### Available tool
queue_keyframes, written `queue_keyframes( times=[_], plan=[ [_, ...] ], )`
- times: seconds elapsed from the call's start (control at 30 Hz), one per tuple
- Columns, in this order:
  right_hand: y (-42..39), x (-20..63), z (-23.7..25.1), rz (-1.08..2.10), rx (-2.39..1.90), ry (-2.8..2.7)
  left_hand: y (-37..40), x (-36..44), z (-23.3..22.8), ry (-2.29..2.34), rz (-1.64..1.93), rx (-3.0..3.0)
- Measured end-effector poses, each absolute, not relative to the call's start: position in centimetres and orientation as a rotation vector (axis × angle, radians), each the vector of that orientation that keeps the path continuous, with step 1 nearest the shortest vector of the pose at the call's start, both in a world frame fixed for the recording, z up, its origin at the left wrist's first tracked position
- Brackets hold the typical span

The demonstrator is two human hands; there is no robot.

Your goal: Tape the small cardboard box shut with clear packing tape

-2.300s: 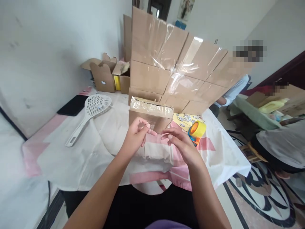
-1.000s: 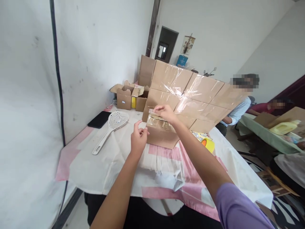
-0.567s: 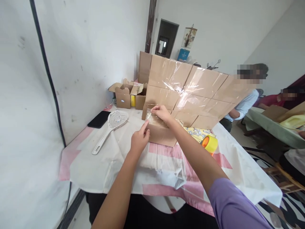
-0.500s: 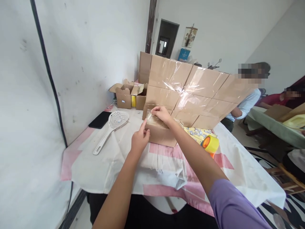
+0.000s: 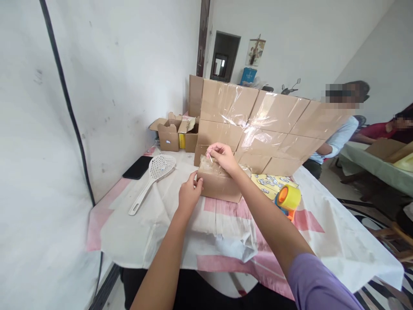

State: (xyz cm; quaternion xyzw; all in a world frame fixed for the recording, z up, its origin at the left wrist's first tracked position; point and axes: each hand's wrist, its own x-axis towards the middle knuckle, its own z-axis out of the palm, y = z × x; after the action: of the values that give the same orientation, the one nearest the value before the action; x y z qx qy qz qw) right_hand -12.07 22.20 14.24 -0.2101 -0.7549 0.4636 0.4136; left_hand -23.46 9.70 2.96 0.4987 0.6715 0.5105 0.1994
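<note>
Clear tape [image 5: 209, 158] is pinched in the right hand [image 5: 222, 157] over the small cardboard box [image 5: 221, 186] mid-table; the left hand [image 5: 190, 194] presses that box's near corner. Best to pull taut and smooth flat. Yellow tape dispenser [image 5: 288, 199] lies nearby.

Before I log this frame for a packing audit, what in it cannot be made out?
- Head view: what the right hand pinches on the small box; too thin and clear.
- Head view: the left hand fingertips; hidden against the box's edge.
- Head view: the open boxes contents; too small.
- Head view: the tape dispenser lower body; the right arm covers it.
</note>
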Motion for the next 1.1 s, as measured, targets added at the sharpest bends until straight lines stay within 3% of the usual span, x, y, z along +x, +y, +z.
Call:
queue_keyframes(
  times=[0.27,0.7,0.93,1.1],
  plan=[
    [19.4,-11.0,16.2,1.006,-0.367,-2.126,9.9,-23.4,2.8,1.898,1.415,1.401],
    [20.5,-9.7,18.4,1.433,-0.351,-1.592,9.8,-23.1,3.4,1.977,1.439,1.392],
    [22.7,-11.5,16.4,1.573,-0.543,-1.572,10.7,-23.3,4.7,2.162,1.514,1.701],
    [23.8,-12.7,14.9,1.593,-0.691,-1.532,11.1,-23.9,4.2,2.15,1.753,1.736]
  ],
)
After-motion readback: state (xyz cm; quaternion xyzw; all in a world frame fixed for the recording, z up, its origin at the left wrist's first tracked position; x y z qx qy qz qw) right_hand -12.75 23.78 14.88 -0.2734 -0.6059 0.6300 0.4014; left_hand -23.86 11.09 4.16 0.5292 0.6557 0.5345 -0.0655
